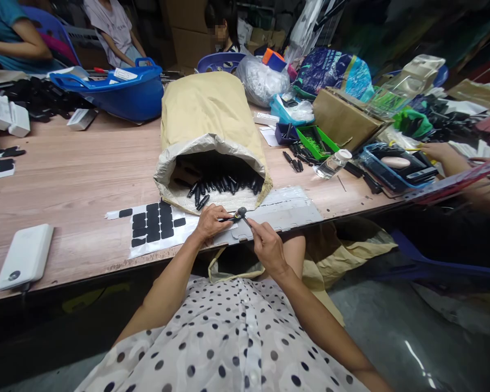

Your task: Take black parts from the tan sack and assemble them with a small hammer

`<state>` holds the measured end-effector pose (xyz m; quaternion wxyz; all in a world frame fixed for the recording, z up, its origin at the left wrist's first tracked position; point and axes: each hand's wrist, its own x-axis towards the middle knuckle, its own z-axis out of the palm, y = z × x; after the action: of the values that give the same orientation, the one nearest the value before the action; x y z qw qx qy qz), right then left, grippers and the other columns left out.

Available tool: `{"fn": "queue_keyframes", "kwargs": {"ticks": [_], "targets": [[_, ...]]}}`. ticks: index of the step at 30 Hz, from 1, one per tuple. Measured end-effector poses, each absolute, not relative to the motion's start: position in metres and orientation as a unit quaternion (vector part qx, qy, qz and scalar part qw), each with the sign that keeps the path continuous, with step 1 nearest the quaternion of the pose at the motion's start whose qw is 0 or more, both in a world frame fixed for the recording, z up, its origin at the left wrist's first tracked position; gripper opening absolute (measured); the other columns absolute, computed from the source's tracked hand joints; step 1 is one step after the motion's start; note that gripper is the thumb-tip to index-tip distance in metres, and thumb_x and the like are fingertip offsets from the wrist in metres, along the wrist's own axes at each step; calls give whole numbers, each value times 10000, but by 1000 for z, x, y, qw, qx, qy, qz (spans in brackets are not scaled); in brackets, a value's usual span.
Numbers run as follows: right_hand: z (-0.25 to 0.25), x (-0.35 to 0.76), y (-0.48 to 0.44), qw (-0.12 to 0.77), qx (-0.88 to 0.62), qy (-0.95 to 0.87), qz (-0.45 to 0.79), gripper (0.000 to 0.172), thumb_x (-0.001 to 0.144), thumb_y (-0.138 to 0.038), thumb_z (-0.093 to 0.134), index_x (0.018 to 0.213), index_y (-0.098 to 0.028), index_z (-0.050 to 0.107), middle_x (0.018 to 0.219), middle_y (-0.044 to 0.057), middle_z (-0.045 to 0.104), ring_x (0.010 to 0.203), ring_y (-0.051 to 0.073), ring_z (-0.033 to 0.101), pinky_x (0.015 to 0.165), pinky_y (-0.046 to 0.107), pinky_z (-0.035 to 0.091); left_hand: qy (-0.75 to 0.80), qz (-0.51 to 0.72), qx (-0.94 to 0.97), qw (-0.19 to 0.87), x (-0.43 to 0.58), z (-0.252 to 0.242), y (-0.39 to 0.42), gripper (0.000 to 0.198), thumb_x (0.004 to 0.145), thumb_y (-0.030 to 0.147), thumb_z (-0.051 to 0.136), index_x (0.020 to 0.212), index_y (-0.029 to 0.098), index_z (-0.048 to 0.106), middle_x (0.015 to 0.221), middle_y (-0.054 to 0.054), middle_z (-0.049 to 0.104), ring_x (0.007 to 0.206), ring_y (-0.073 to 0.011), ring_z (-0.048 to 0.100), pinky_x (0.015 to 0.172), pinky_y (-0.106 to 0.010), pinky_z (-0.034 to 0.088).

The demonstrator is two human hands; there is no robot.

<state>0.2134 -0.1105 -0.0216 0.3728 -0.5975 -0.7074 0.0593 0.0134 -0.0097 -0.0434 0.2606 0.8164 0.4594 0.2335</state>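
Observation:
At the table's near edge, my left hand [212,222] pinches a small black pen-like part [227,219] that points right. My right hand [268,247] is closed around a thin dark handle whose rounded dark head [242,212] meets the tip of that part. What exactly this handled piece is cannot be made out. Just beyond both hands lies a yellow woven sack [210,106], its mouth facing me, with many black parts [228,185] spilling inside the opening. Left of my left hand is a white sheet [141,251] bearing rows of black rounded stickers [153,222].
A grey board [286,209] lies along the edge. White power bank [26,256] at left, blue basket [114,98] behind. To the right stand a green tray [330,146], clear bottle [334,163] and blue bin [416,184]. Co-workers sit around; one's hand [436,152] reaches in at right.

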Motion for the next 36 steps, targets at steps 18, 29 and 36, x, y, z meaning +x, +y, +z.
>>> {"fn": "queue_keyframes", "kwargs": {"ticks": [18, 29, 36], "targets": [[-8, 217, -105, 392, -601, -696, 26, 392, 1022, -248, 402, 1240, -228, 728, 763, 41, 605, 719, 159, 588, 670, 242, 470, 462, 221, 815, 271, 14, -43, -11, 209, 807, 362, 737, 991, 307, 821, 891, -20, 733, 874, -210, 585, 881, -375, 428], [-25, 211, -108, 387, -613, -684, 83, 386, 983, -217, 434, 1224, -248, 734, 812, 44, 656, 771, 164, 629, 730, 248, 506, 460, 171, 828, 272, 12, -32, -6, 246, 882, 348, 659, 1083, 315, 797, 850, -18, 701, 863, -201, 586, 884, -369, 422], [-29, 218, -110, 420, -620, -652, 117, 359, 975, -246, 455, 1184, -237, 746, 913, 67, 730, 841, 184, 669, 766, 286, 545, 474, 184, 832, 223, 11, -32, -18, 283, 951, 371, 565, 1106, 280, 784, 905, -49, 673, 906, -219, 590, 862, -371, 423]]}}
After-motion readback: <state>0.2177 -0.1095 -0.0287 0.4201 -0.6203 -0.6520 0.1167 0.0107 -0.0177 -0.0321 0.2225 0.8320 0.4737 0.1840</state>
